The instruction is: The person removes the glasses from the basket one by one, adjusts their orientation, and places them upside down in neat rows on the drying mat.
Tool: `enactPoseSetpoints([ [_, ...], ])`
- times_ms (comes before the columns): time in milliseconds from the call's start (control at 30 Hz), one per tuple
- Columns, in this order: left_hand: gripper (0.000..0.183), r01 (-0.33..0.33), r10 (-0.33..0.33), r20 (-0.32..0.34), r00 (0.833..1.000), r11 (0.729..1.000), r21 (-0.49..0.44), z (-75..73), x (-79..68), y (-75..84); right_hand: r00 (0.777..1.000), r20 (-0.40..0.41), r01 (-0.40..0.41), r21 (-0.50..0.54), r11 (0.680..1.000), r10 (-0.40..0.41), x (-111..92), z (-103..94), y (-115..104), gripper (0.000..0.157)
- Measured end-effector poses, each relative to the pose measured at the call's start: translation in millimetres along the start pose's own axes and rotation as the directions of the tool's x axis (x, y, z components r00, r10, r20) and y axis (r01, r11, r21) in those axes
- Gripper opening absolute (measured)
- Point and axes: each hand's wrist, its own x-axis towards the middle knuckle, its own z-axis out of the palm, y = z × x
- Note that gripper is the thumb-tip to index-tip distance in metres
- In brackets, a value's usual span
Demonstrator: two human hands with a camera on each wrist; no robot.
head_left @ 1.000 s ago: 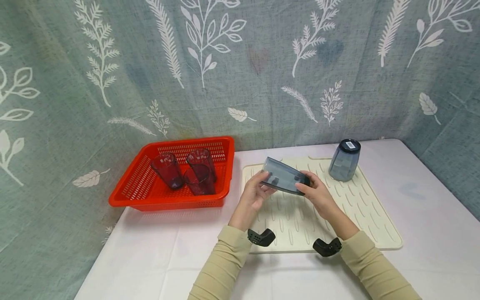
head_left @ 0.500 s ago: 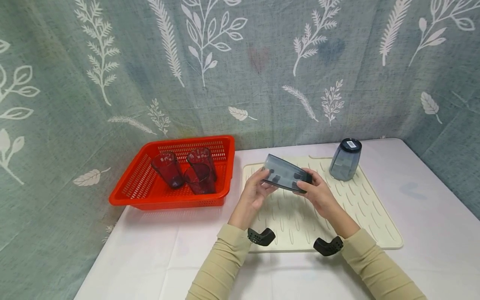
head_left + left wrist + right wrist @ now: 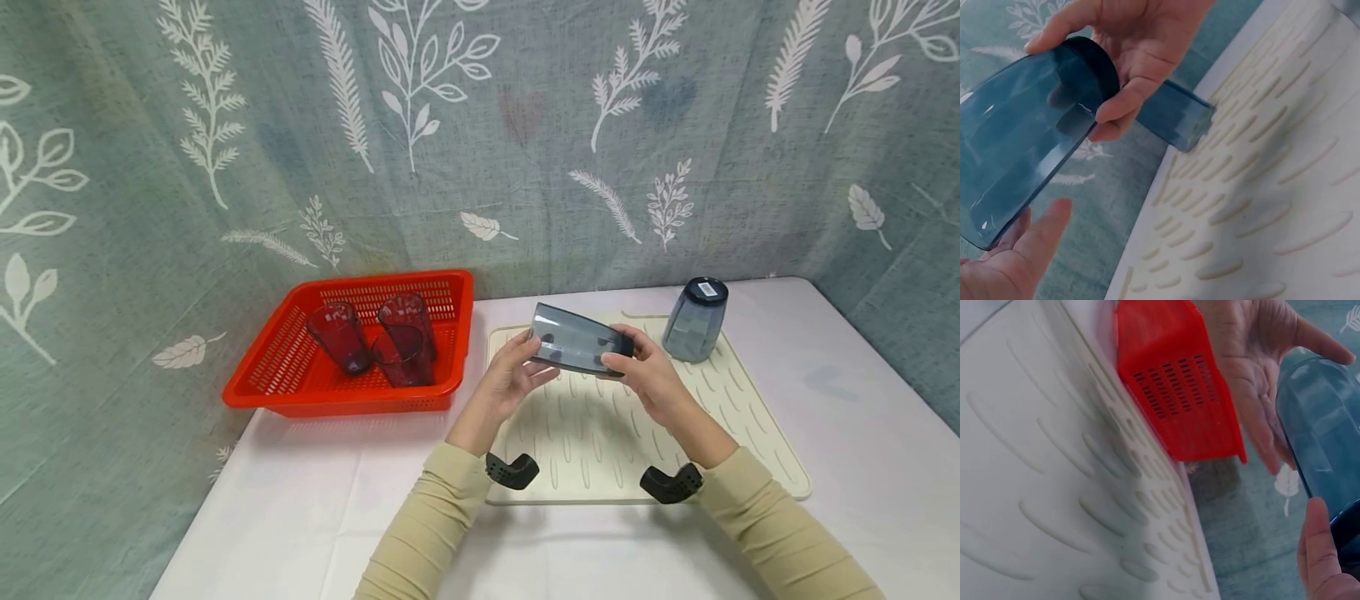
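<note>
Smoky blue, the held glass [image 3: 577,337] is level-ish above the pale mat [image 3: 592,450] on the worktop [image 3: 300,500], long axis left to right: the left hand [image 3: 510,375] cradles its mouth between thumb and fingers; the right hand [image 3: 648,375] grips its base. Nearer the right hand, toward the worktop's far right corner, an upturned glass [image 3: 693,325] bears a white label [image 3: 707,289], print illegible.

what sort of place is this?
Probably a staged indoor tabletop setup: a grey-green leaf-print fabric backdrop hangs behind a white table surface bearing a cream rectangular ridged mat.
</note>
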Motion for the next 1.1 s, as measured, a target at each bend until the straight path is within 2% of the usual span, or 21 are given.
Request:
enactPoseSetpoints([
  [267,0.048,0.048,-0.049,0.011,0.999,0.997,0.052,-3.6,-1.9,2.7,1.000,0.030,-0.008,-0.039,0.999,0.009,-0.1,-3.1,-10.2,0.052],
  [500,0.049,0.048,-0.050,0.016,0.999,0.993,0.111,-5.6,-3.0,2.6,0.999,0.048,-0.010,-0.103,0.995,0.015,-1.2,-6.2,-17.3,0.049],
  [733,0.057,0.051,-0.057,0.033,0.998,0.986,0.158,-8.1,-5.1,4.4,0.998,0.063,-0.006,-0.157,0.988,0.016,-2.1,-7.8,-25.8,0.060],
  [867,0.062,0.068,-0.073,0.023,0.997,0.983,0.172,-10.9,-6.9,4.8,0.998,0.066,-0.004,-0.181,0.983,0.016,-1.4,-10.8,-31.4,0.059],
  [1100,0.063,0.053,-0.068,0.044,0.997,0.959,0.278,-18.4,-11.5,5.2,0.997,0.072,0.016,-0.252,0.968,0.002,0.9,-18.2,-44.2,0.063],
])
